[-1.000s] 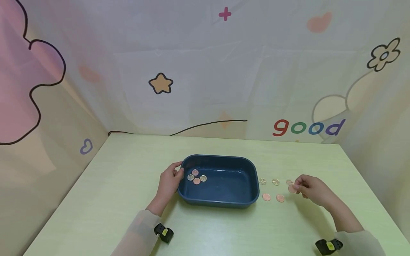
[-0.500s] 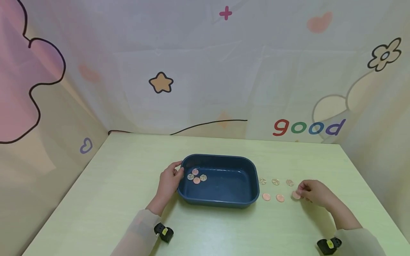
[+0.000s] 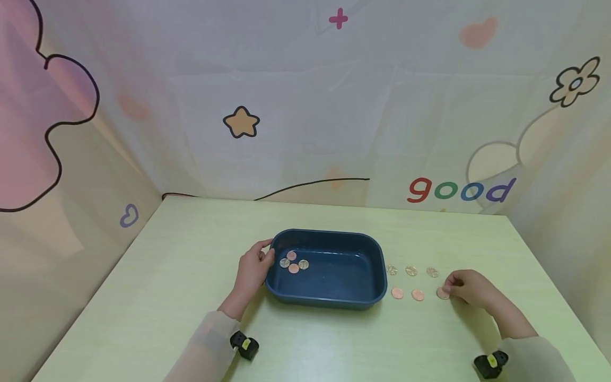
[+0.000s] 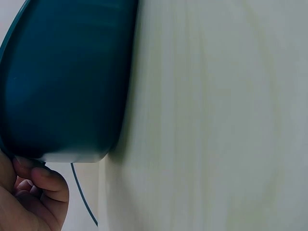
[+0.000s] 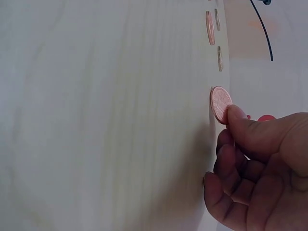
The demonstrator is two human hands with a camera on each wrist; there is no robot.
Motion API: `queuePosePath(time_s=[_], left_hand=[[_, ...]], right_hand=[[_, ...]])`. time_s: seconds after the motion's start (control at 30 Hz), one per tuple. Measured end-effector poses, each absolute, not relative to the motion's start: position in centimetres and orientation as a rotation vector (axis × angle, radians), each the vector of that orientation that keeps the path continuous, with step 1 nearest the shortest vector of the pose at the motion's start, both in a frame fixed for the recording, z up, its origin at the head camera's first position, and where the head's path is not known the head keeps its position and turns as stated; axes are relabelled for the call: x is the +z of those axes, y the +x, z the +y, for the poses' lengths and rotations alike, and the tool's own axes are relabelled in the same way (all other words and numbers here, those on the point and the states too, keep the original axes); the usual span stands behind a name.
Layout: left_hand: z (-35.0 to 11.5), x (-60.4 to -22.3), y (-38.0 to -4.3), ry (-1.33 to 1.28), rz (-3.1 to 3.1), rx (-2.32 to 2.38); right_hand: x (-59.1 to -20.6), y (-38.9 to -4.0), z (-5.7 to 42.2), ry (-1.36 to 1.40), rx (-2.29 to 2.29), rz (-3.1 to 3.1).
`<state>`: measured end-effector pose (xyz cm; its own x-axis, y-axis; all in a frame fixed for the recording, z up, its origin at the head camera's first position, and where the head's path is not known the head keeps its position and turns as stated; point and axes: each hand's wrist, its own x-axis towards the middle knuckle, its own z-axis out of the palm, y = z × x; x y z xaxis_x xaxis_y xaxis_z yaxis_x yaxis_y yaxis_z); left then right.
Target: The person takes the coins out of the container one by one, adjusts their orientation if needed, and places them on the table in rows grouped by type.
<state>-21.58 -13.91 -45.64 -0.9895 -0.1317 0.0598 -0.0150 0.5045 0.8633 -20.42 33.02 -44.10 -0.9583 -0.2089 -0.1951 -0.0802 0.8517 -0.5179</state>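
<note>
At the left end of a dark blue plastic tray (image 3: 334, 281), my left hand (image 3: 253, 268) grips the rim between thumb and fingers; the left wrist view has the tray's wall (image 4: 67, 86) close above the fingers (image 4: 53, 183). Right of the tray, my right hand (image 3: 470, 289) pinches a copper-coloured coin (image 5: 221, 104) by its edge, low over the table. The coin is slightly tilted; whether it touches the surface I cannot tell. To its left lie two more copper coins (image 3: 417, 295). Behind them is a row of three gold-coloured coins (image 3: 411, 271).
Several coins (image 3: 293, 268), copper and paler metal, lie flat inside the tray's left part. Everything stands on a pale wooden table (image 3: 200, 233). A printed cloth backdrop (image 3: 305, 132) rises behind the table's far edge.
My right hand has moved the copper coin down and slightly right, from beside the rightmost gold coin to the end of the copper row. The left hand and tray have stayed put.
</note>
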Motion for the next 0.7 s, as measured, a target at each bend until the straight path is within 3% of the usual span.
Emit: queuePosePath(time_s=[0.7], left_hand=[[-13.82,-45.41,-21.57,0.147,-2.63,-1.501]], right_hand=[[-44.57,-20.99,33.12,-0.238,-0.683,2.801]])
